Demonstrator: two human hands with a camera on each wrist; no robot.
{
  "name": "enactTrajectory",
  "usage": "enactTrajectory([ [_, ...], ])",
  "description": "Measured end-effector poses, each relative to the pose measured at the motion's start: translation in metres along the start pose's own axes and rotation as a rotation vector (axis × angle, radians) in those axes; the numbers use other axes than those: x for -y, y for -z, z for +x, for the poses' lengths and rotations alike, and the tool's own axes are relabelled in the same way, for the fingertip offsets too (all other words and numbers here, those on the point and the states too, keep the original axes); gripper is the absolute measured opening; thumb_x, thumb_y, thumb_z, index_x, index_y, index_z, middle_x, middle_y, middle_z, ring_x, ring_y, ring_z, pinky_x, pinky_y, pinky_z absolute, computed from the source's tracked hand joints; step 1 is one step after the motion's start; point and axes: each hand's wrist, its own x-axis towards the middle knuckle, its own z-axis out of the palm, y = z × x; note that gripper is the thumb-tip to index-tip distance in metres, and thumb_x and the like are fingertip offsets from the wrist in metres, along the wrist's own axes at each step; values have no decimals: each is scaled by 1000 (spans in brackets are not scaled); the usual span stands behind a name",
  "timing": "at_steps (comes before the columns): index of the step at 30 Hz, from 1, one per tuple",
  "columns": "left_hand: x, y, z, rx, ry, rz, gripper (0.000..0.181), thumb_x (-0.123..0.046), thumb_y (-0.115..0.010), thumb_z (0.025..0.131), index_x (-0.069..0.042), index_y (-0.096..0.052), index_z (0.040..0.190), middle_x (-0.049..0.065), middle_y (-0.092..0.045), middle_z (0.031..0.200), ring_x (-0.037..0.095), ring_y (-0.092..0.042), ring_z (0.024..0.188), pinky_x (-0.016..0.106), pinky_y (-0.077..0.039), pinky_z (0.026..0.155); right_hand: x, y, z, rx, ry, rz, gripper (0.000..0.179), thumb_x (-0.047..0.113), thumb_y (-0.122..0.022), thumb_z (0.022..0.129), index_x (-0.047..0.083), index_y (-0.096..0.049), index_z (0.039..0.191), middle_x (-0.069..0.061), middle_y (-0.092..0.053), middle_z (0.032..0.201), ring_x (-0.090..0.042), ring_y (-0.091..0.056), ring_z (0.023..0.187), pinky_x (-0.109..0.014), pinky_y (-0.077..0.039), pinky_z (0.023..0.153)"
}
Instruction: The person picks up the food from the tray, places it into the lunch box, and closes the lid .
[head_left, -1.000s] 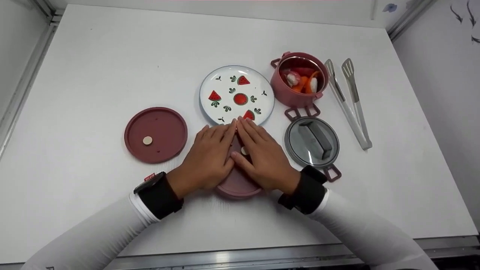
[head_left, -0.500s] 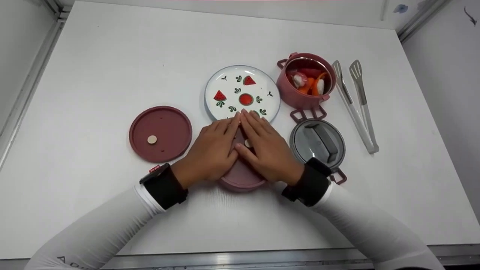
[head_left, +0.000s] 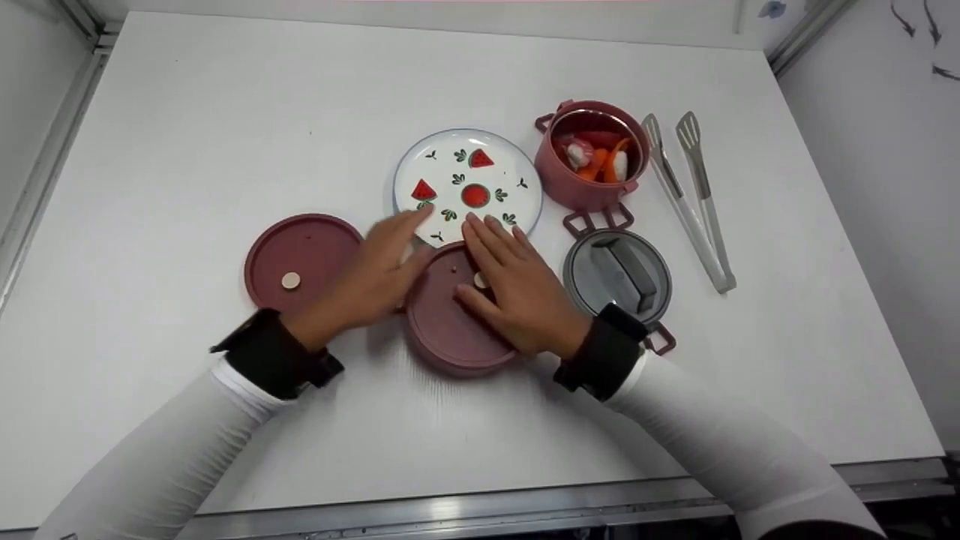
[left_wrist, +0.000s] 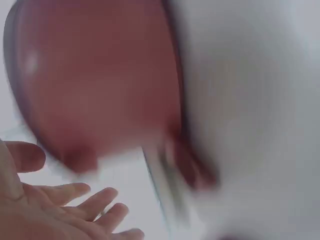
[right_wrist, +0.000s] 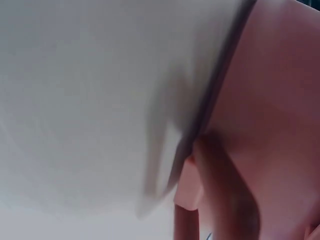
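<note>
Head view has both your hands over the near middle of the white table (head_left: 480, 450), about a maroon pot (head_left: 465, 369) with a flat maroon lid (head_left: 442, 311) on top. Your right hand (head_left: 517, 296) lies across the right part of the lid, its fingers straight and close together, the thumb held out from them; it presses down with nothing in its grasp. A pale round disc (head_left: 480, 280) on the lid is partly hidden by that hand. Your left hand (head_left: 371, 266) is open beside the lid's left edge, thumb parted from the fingers, with nothing in it; you cannot tell from these views whether its thumb touches the rim. Left wrist view is blurred, but you see the palm and 4 loosely spread fingers (left_wrist: 101, 201) near the pot's wall.

To your left lies another maroon disc (head_left: 304, 251), partly under your left forearm, with its own pale round spot (head_left: 291, 280). Beyond the pot sits a white plate (head_left: 502, 171) with watermelon pictures; just right of it, an open pot (head_left: 577, 191) holds red, orange and white pieces (head_left: 598, 159). Nearer you is a grey lid (head_left: 616, 270) with a raised bar, and metal tongs (head_left: 694, 202) lie farther right, their 2 slotted ends apart
</note>
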Motion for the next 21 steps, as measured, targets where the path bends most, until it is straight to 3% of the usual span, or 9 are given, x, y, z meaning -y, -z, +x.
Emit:
enactTrajectory([
  [2, 16, 19, -2, -61, 49, 93, 56, -31, -43, 106, -18, -29, 158, 13, -32, 161, 32, -25, 151, 55, -21, 121, 0, -2, 1, 5, 3, -7, 79, 60, -36, 102, 16, -11, 161, 1, -10, 169, -21, -6, 157, -46, -5, 127],
  [5, 47, 49, -13, -112, 153, 327, 56, -31, -45, 104, -12, -33, 156, 21, -36, 156, 40, -29, 146, 62, -27, 113, 1, -3, 1, 8, 5, -19, 81, 62, -37, 101, 15, -10, 162, 1, -9, 169, -21, -6, 157, -45, -4, 127],
  [9, 86, 77, -39, -43, 337, 519, 57, -29, -48, 103, 0, -34, 149, 36, -39, 141, 54, -34, 131, 71, -33, 97, 4, -4, 4, 15, 18, -27, 81, 63, -36, 101, 16, -10, 162, 0, -9, 170, -21, -6, 157, -44, -4, 127],
  [11, 99, 84, -50, -12, 392, 542, 56, -27, -50, 102, 4, -36, 146, 39, -40, 133, 57, -37, 124, 72, -36, 92, 5, -4, 4, 15, 24, -24, 81, 63, -36, 101, 16, -10, 161, 0, -9, 169, -21, -7, 157, -44, -4, 127],
  [13, 107, 87, -55, -6, 406, 526, 52, -24, -52, 101, 5, -40, 142, 39, -44, 126, 57, -41, 117, 71, -40, 86, 5, -3, 4, 8, 23, -23, 80, 62, -36, 101, 16, -11, 161, 0, -10, 169, -22, -7, 157, -45, -5, 127],
  [17, 110, 89, -51, -19, 403, 448, 45, -17, -54, 99, 1, -46, 140, 31, -55, 111, 47, -54, 97, 56, -47, 68, 3, -2, 2, -1, 16, -16, 79, 60, -38, 101, 15, -12, 161, 0, -10, 169, -22, -7, 157, -45, -6, 127],
  [21, 109, 91, -45, 14, 425, 389, 40, -16, -50, 100, 0, -47, 136, 21, -58, 93, 34, -56, 79, 41, -43, 58, 1, -3, 0, -3, 7, -1, 78, 59, -38, 102, 15, -12, 161, -1, -11, 169, -23, -7, 157, -45, -6, 127],
])
